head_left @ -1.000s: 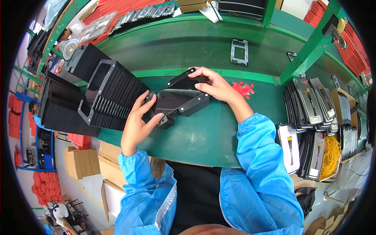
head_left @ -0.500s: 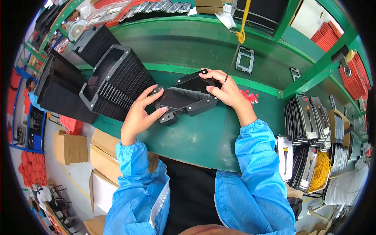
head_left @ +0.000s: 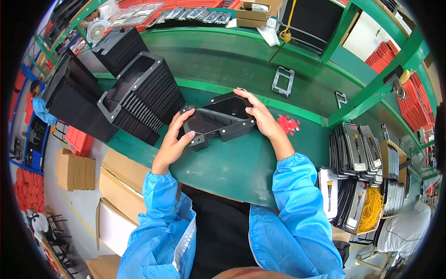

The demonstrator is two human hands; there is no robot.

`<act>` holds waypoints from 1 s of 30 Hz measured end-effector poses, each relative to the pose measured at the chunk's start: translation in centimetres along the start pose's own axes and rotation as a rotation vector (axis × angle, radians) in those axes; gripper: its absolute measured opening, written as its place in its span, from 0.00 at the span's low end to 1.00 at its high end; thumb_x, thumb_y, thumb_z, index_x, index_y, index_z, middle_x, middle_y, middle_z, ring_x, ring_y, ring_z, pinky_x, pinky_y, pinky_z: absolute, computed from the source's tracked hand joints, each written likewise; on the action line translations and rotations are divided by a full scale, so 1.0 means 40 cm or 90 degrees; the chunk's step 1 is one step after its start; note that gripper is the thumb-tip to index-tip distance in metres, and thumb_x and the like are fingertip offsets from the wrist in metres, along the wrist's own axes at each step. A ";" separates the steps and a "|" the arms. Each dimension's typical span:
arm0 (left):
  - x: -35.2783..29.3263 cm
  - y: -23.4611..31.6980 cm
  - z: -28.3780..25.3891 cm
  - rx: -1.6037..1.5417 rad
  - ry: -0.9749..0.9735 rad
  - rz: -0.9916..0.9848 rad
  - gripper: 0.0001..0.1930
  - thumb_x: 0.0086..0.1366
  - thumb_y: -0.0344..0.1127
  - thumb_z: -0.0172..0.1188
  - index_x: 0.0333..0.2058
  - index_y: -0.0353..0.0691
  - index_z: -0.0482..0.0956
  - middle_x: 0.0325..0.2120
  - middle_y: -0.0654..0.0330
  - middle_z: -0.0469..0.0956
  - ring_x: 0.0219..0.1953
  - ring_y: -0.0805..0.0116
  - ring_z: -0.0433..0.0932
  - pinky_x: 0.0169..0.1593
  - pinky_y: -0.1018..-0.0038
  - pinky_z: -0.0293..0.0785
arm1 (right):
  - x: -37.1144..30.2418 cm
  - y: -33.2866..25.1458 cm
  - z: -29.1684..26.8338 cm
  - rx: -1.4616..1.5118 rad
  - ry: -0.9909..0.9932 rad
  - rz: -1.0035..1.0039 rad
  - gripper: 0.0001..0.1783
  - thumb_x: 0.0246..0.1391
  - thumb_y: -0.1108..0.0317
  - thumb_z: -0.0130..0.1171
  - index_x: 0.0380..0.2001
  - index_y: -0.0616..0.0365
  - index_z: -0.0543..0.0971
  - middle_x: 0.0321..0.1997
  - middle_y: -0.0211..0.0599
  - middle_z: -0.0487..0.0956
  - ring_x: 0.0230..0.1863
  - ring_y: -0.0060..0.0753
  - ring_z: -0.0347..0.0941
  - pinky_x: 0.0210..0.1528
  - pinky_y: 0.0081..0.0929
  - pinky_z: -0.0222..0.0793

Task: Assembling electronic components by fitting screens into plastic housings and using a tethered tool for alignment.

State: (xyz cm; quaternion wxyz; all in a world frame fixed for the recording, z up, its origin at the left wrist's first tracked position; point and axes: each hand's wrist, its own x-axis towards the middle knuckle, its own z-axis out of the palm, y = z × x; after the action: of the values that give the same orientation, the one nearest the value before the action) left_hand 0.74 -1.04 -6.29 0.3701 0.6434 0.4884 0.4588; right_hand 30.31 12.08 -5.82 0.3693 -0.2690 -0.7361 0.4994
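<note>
Between my two hands is a black plastic frame [head_left: 237,129], angular and open in the middle, with small silver round spots along its rim. It sits tilted over the green bench. My left hand [head_left: 171,145] grips its left end, thumb on the near side and fingers on the far side. At the right end my right hand [head_left: 263,117] has its thumb on the rim and its fingers curled around the far corner. Just left of my left hand stands a nested stack of similar black frames [head_left: 160,88].
More black stacks [head_left: 69,95] stand at the left. Small red pieces [head_left: 288,124] lie right of my right hand. A grey metal bracket [head_left: 283,82] rests against the back panel. Stacked flat panels [head_left: 355,153] and a yellow cord bundle [head_left: 370,209] are at the right. A yellow cord [head_left: 285,35] hangs behind.
The view has shifted a little. The hanging yellow cord has swung away toward the back, and its thin dark rod near my right hand no longer shows. Both hands keep hold of the frame.
</note>
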 end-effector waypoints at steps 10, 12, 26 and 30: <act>0.002 -0.005 0.030 -0.073 0.083 -0.013 0.44 0.65 0.36 0.62 0.77 0.46 0.51 0.73 0.49 0.58 0.73 0.50 0.56 0.76 0.60 0.48 | 0.006 0.010 -0.005 0.095 0.014 0.013 0.34 0.61 0.64 0.48 0.70 0.61 0.67 0.72 0.41 0.70 0.74 0.37 0.63 0.75 0.32 0.52; 0.004 -0.007 0.029 -0.013 0.072 -0.022 0.45 0.64 0.36 0.61 0.77 0.47 0.48 0.72 0.47 0.58 0.73 0.49 0.56 0.76 0.59 0.48 | 0.004 0.032 -0.025 0.119 0.070 0.028 0.32 0.64 0.62 0.48 0.70 0.61 0.67 0.71 0.43 0.71 0.68 0.36 0.67 0.70 0.32 0.58; 0.011 0.005 0.003 0.189 0.037 0.112 0.34 0.62 0.38 0.57 0.69 0.47 0.71 0.72 0.48 0.53 0.70 0.49 0.60 0.74 0.59 0.52 | 0.023 -0.364 -0.013 0.514 -0.155 -0.159 0.27 0.75 0.49 0.42 0.42 0.65 0.78 0.37 0.45 0.81 0.26 0.29 0.70 0.29 0.25 0.66; 0.032 0.059 -0.003 0.065 -0.027 0.066 0.30 0.56 0.39 0.66 0.60 0.47 0.81 0.69 0.48 0.56 0.69 0.48 0.62 0.73 0.58 0.56 | 0.031 -0.312 0.065 0.110 -0.478 0.009 0.29 0.76 0.50 0.45 0.27 0.64 0.76 0.26 0.38 0.74 0.26 0.35 0.71 0.34 0.32 0.71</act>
State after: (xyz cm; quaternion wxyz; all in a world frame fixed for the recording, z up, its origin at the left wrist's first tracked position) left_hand 1.42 -0.40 -3.77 0.3227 0.6956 0.4690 0.4381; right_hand 27.15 7.18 5.56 0.0918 -0.0405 -0.7734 0.6259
